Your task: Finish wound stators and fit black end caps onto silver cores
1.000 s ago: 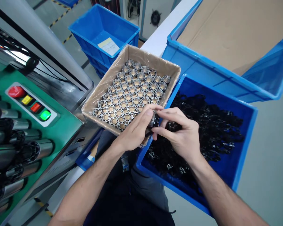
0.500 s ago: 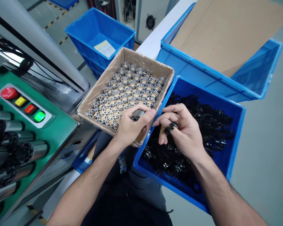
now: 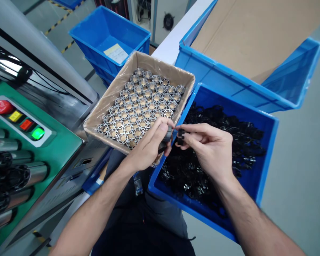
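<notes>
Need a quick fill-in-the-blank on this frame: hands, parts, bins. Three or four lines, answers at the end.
1. The left hand grips a small metal ____-shaped part.
2. The right hand pinches a small ____-coloured clip in its fingertips.
3. The pile of black clips lies in a ____ plastic bin.
4. The rows of silver rings stand in a plastic-lined ____ box.

Missing words: ring; black; blue; cardboard
</notes>
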Demonstrator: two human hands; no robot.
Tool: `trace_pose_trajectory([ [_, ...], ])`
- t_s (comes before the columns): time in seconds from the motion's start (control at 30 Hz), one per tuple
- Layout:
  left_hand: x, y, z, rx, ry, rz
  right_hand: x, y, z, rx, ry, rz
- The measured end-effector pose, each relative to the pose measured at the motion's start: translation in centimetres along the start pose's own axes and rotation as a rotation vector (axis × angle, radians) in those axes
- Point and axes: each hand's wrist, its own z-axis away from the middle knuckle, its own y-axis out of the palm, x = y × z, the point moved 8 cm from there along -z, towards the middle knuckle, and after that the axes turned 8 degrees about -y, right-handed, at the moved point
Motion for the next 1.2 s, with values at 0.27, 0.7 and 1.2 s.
trace_pose_trajectory([
  [0.27,0.0,-0.1,0.5,0.026,-0.009,-0.072,0.6,1.2,0.5,0.023,-0.186,0.028],
  [0.7,-0.4,0.4,0.7,0.090,0.013,-0.070,2.8,1.9,2.2,-0.132,-0.524,0.329],
  [1.2,-3.5,-6.2,-1.5,-0.524,0.071,-0.176,-4.8,-3.5,-1.3,0.632,-0.088,1.073],
])
